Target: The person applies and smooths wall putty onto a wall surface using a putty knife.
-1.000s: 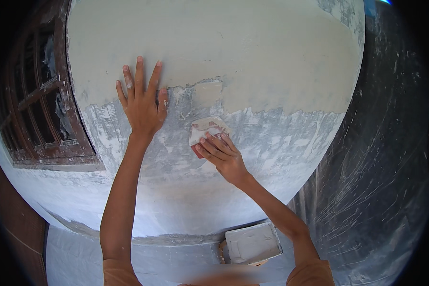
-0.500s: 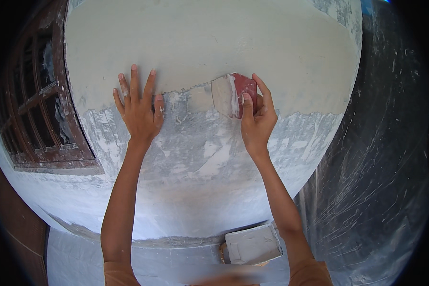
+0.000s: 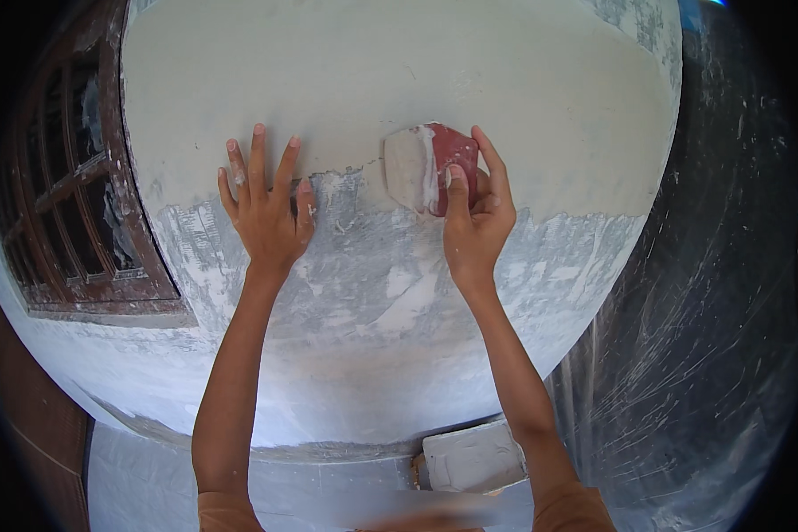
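Observation:
My right hand (image 3: 477, 208) grips a red putty scraper (image 3: 455, 160) by its right side, thumb on the face and fingers behind. Whitish putty coats the scraper's left half, with a thick ridge down its middle. The scraper lies against the wall (image 3: 363, 80), at the ragged border between smooth beige putty above and rough grey-white surface below. Spread flat on the same wall, to the left, is my left hand (image 3: 269, 213), fingers apart and holding nothing. Flecks of putty cling to its fingers.
At left a brown wooden window (image 3: 80, 177) with bars is set in the wall. Low down, by my right forearm, a tray of pale putty (image 3: 473, 457) rests on something brown. Clear plastic sheeting (image 3: 674, 372) hangs at right. The floor (image 3: 142, 479) is grey.
The scraper in my right hand has shifted slightly up and left, its putty-coated side turned more into view. My left hand remains spread on the wall, slightly right and lower in the picture.

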Demonstrator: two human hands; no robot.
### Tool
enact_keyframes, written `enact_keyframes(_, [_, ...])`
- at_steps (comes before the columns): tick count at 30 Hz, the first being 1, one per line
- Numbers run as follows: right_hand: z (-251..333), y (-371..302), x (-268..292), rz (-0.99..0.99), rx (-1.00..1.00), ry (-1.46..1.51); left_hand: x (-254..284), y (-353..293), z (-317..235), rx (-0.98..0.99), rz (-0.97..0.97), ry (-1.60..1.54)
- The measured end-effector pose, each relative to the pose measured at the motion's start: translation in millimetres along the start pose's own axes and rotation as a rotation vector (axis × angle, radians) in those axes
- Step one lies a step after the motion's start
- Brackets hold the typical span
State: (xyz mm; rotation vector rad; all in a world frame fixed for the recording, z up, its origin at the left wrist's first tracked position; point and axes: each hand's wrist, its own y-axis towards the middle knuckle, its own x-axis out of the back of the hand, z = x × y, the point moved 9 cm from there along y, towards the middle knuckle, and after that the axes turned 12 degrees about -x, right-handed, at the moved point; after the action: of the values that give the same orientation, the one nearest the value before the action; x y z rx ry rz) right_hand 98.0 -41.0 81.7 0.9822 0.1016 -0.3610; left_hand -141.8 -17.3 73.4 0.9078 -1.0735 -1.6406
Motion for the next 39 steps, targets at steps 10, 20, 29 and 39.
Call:
enact_keyframes(10, [-5.7, -6.3, -12.7, 0.028, -0.072, -0.061, 0.5, -2.9, -0.8, 0.001, -0.013, -0.019])
enact_keyframes(20, [-4.2, -4.8, -2.4, -0.008, -0.053, 0.038, 2.0, 1.7, -4.3, -0.008, -0.026, -0.036])
enact_keyframes(29, [8.7, -1.2, 12.9, -0.065, -0.001, -0.071, 2.5, -0.5, -5.3, -0.043, -0.002, -0.031])
enact_keyframes(39, [-0.7, -7.4, -3.0, -0.008, 0.011, -0.063, 4.5, -1.5, -1.5, -0.004, -0.019, -0.037])
